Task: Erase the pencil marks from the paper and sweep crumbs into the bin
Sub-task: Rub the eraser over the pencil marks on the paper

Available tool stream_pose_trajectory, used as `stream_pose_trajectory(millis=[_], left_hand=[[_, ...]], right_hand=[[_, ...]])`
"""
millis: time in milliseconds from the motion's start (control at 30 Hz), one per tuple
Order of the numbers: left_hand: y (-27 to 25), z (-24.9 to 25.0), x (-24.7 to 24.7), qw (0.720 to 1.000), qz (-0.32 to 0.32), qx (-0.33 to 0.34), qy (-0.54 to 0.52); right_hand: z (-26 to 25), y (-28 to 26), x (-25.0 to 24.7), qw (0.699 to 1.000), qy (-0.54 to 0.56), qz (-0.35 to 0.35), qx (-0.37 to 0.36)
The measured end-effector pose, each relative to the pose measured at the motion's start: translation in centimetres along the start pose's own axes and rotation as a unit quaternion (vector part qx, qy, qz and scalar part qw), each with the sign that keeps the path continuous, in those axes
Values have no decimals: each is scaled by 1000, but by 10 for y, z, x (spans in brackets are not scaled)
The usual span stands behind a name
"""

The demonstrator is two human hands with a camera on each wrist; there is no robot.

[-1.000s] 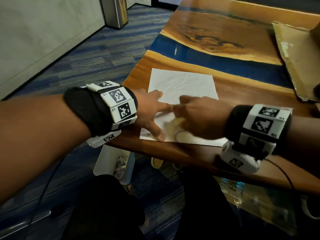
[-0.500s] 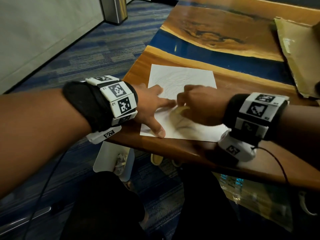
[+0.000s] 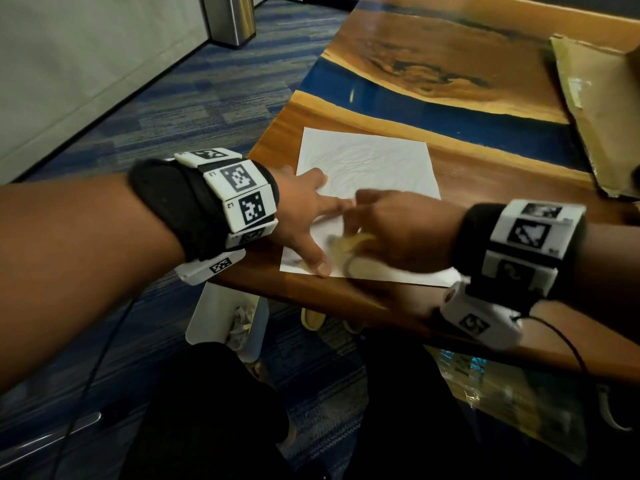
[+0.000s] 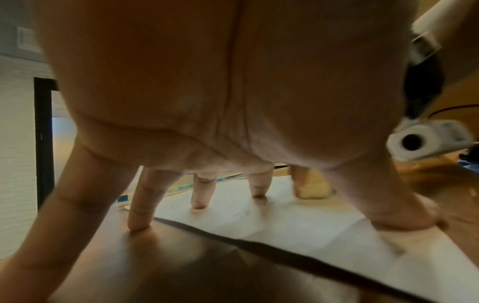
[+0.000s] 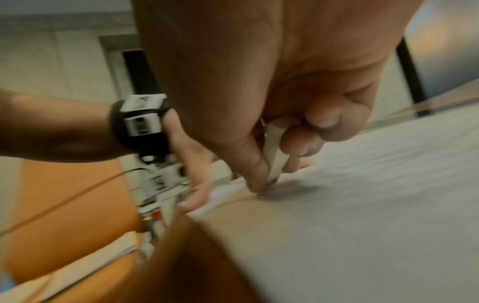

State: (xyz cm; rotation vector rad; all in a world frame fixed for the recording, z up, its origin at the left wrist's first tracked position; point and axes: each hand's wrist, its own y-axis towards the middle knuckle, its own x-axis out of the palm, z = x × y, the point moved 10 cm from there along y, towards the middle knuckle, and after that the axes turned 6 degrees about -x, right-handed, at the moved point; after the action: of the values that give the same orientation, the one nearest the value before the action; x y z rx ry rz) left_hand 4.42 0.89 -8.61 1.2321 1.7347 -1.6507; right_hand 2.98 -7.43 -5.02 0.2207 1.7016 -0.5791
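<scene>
Left hand (image 3: 301, 216) spread flat, fingertips pinning paper (image 3: 367, 168) to tabletop (image 3: 485, 174), right hand (image 3: 398, 230) in a pinching grip on eraser (image 5: 276, 147) pressed to the sheet just beside left thumb, bin (image 3: 207, 317) below the tabletop edge

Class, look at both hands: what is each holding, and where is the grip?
Right hand pinches the eraser by its upper sides. Left hand holds nothing, pressing the paper flat.

Your left hand (image 3: 301, 216) lies spread on the paper (image 3: 363, 161), thumb near its front edge. Your right hand (image 3: 401, 230), blurred, grips a pale eraser (image 3: 349, 242) against the sheet. The paper lies near the bench (image 3: 485, 181) corner; a white bin (image 3: 207, 320) stands on the floor below.
</scene>
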Motion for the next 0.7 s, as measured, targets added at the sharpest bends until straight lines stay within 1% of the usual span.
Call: stream_pose_trajectory(millis=[67,100,133,233,267,333,367,400,433,500,533,567,633,667,700], left_hand=[[1,1,0,1000,2,-5,8],[1,1,0,1000,2,-7,8],[1,1,0,1000,1,-7,5],[1,1,-2,1000,-4,-3,-3],[1,2,-3,1000,-2,-4,0],[2,2,-3,1000,0,-8,6],[1,2,-3,1000,-1,-10,6],[1,3,-3,1000,-3,-10,5],[2,3,-4,1000,-6,-7,3],[2,5,-6,1000,-14,-2,-2],[2,6,-6,1000,-15,-2,-2],[2,6,-7,1000,-15,-5,1],[2,6,-6,1000,-10,-12,12],[2,6,-6,1000,-10,-15,14],[1,6,-6,1000,-11,-15,13]], right_hand=[[36,-2,-7,996,5,11,87],[42,-3,-8,995,-3,14,99],[35,-3,-6,996,-4,14,84],[-11,-6,7,1000,-2,-2,-30],[-7,-6,5,1000,-6,-3,-24],[26,-5,-4,998,-12,10,62],[38,-6,-8,996,-21,17,89],[38,-7,-8,995,-27,20,90],[27,-8,-5,998,-21,15,65],[-11,-10,7,999,-26,-6,-30],[-19,-12,10,998,-31,-17,-55],[-11,-10,6,999,-34,-14,-35],[24,-8,-6,998,-35,6,53],[31,-8,-8,997,-41,12,71],[27,-9,-7,997,-43,12,60]])
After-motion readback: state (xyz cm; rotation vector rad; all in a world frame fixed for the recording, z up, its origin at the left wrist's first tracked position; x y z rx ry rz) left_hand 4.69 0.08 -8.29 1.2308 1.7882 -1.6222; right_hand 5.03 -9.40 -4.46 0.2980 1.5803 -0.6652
